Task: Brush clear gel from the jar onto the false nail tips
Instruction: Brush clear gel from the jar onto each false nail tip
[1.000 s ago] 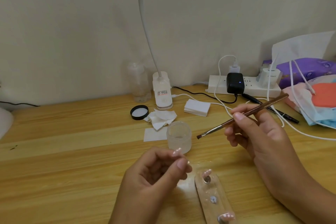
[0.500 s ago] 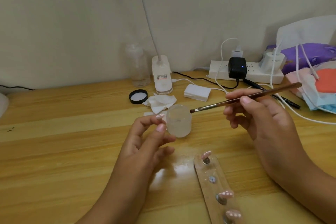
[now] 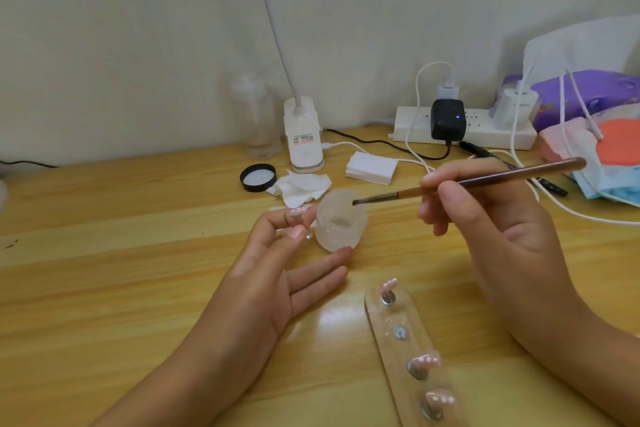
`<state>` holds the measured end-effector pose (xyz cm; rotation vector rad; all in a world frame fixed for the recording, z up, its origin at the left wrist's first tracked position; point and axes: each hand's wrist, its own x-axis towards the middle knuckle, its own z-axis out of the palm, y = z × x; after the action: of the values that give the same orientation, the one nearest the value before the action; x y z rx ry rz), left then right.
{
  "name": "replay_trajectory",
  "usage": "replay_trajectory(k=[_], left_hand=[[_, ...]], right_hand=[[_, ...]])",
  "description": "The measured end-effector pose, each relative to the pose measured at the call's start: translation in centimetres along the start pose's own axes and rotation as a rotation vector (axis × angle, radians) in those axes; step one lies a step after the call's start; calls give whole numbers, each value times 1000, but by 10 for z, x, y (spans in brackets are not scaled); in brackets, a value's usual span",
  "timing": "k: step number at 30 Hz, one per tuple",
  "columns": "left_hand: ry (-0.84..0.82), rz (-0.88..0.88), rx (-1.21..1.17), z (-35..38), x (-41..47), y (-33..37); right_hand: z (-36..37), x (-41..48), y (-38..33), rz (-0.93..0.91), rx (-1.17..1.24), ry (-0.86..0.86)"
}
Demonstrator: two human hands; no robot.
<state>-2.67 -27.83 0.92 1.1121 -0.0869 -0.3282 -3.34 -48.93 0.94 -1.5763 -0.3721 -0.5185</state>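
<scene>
While the brush [image 3: 485, 180] reaches its rim, frosted translucent jar [image 3: 341, 229], upright, open-topped.

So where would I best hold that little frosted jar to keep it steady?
Hold the jar round its lower side wall, coming from the left. It stands upright with its mouth open, and the brush in the right hand reaches its mouth from the right, so top and right side should stay free.
</scene>
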Motion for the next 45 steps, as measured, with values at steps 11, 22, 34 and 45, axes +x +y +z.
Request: replay_trajectory(k=[11, 22, 34, 45], left_hand=[[-68, 77, 123, -2, 0, -7], [28, 32, 57, 2, -1, -4], [193, 71, 279, 4, -5, -5], [21, 134, 484, 9, -12, -6]], right_hand=[[7, -2, 3, -2, -161, -147], [2, 0, 3, 33, -123, -85], [-8, 8, 8, 245, 117, 183], [-7, 11, 8, 300, 359, 13]])
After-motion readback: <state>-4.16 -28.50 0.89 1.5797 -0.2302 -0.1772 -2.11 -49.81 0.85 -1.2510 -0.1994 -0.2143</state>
